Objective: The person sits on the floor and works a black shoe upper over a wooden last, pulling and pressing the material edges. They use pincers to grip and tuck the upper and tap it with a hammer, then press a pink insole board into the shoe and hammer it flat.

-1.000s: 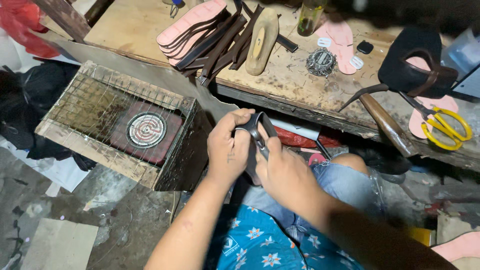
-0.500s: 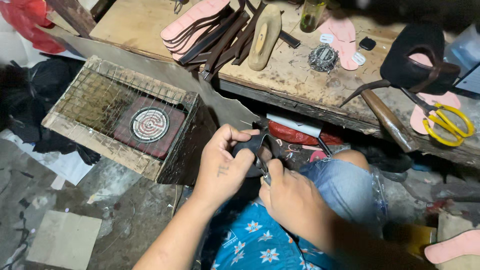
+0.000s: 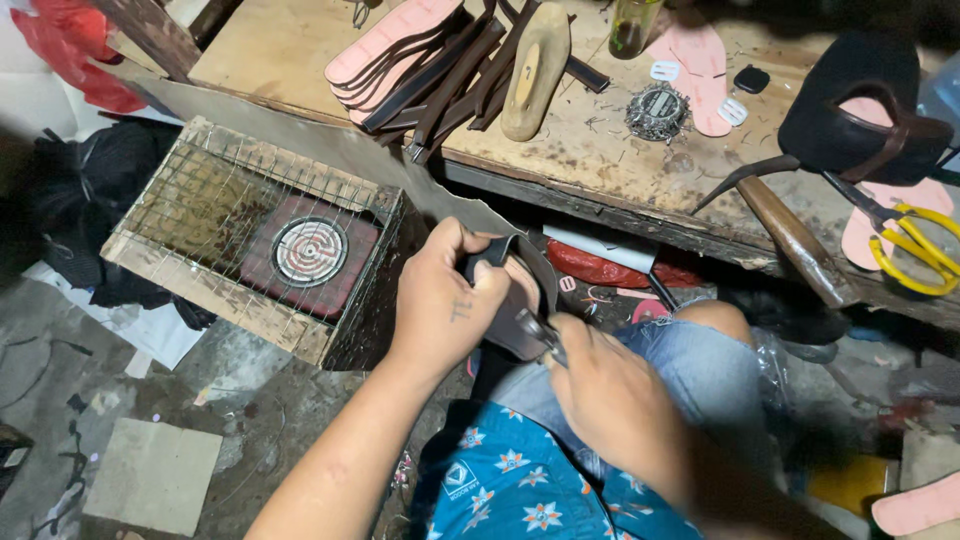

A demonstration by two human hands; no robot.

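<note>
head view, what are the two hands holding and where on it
The left hand grips a dark sandal piece by its upper edge. The right hand holds a small metal tool by its handle end, tip at the piece.

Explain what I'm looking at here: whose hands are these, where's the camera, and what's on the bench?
There is no machine here: the one view comes from a camera worn on a person's head, looking down at their own two bare hands above their lap. The left hand has a closed grip on a dark sandal piece with a curved strap. The right hand presses a small metal tool against it; which tool it is cannot be told.

Ahead is a rough wooden workbench. On it lie pink soles, dark brown straps, a wooden foot form, a hammer and yellow-handled scissors. Left of the knees, a wooden box covered by wire mesh holds a round heating coil.
</note>
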